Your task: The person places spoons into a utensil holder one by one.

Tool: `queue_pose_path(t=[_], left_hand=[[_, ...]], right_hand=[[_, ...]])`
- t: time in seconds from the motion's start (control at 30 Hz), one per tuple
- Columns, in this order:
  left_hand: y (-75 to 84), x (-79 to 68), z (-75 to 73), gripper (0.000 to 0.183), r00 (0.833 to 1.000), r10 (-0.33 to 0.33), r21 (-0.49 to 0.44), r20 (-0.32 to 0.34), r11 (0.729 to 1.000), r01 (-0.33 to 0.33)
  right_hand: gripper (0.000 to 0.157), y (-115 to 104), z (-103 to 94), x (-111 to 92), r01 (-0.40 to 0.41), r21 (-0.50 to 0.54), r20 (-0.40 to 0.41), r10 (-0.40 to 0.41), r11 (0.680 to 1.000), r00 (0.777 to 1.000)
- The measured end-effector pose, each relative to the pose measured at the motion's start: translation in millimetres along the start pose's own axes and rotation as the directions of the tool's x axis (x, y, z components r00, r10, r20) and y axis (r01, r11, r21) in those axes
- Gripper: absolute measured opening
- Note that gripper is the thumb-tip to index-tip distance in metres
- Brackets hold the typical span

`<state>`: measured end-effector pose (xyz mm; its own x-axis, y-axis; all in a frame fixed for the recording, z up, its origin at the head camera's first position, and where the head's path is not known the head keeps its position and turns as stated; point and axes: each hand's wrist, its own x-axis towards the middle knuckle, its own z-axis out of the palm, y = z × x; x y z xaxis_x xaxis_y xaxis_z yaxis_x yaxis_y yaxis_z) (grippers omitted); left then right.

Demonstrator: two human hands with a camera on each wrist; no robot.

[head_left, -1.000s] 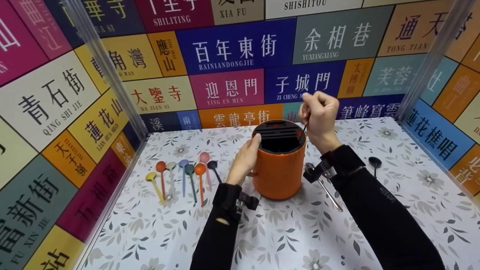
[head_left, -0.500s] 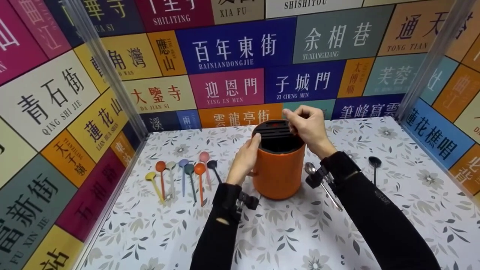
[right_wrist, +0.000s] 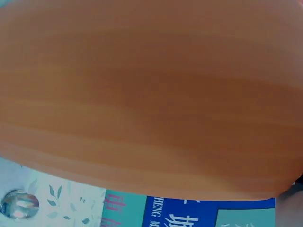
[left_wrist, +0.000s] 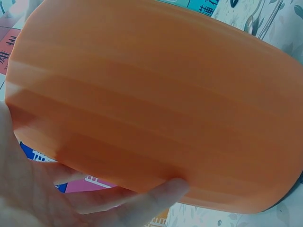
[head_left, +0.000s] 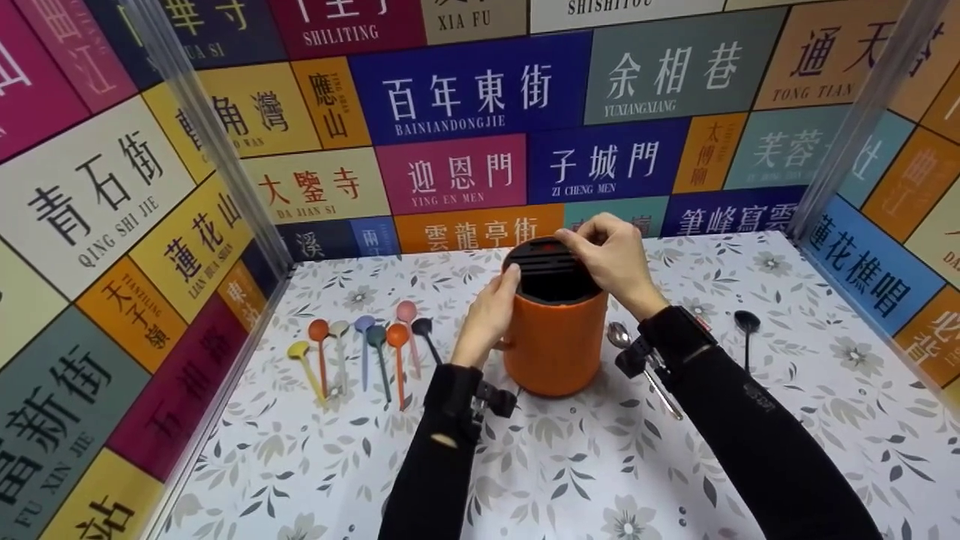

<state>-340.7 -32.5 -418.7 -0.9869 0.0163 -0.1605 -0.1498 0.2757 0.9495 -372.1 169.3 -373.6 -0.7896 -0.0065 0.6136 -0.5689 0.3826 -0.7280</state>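
A tall orange cylindrical container stands upright on the white floral surface, long axis vertical, mouth upward; something red shows through its black slotted insert. The left hand grips its side; the right hand bends over the right rim, its hold hidden. Coloured round-headed spoons lie apart leftward; a silver metal spoon lies just rightward, bowl rearward.
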Motion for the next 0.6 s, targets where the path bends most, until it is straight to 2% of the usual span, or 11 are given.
queue_pose_path(t=[0.1,0.23,0.4,0.6], left_hand=[[0.3,0.4,0.3,0.073,1.0,0.004,0.009,-0.007,1.0,-0.004],[0.1,-0.3,1.1,0.074,1.0,-0.004,0.005,-0.005,1.0,0.004],[-1.1,-1.6,0.8,0.074,1.0,-0.016,-0.008,-0.002,1.0,0.016],[-1.5,-1.5,0.5,0.075,1.0,-0.005,-0.01,0.003,1.0,0.005]], right_hand=[[0.025,1.3,-2.0,-0.4,-0.01,0.003,0.013,0.01,1.0,1.0],[0.02,4.9,-5.3,-2.7,-0.053,0.068,0.033,0.051,0.996,0.998],[0.022,9.5,-9.3,-5.8,-0.071,0.158,0.038,0.065,0.985,0.997],[0.031,7.5,-14.8,-7.8,-0.103,0.166,0.059,0.094,0.981,0.994]])
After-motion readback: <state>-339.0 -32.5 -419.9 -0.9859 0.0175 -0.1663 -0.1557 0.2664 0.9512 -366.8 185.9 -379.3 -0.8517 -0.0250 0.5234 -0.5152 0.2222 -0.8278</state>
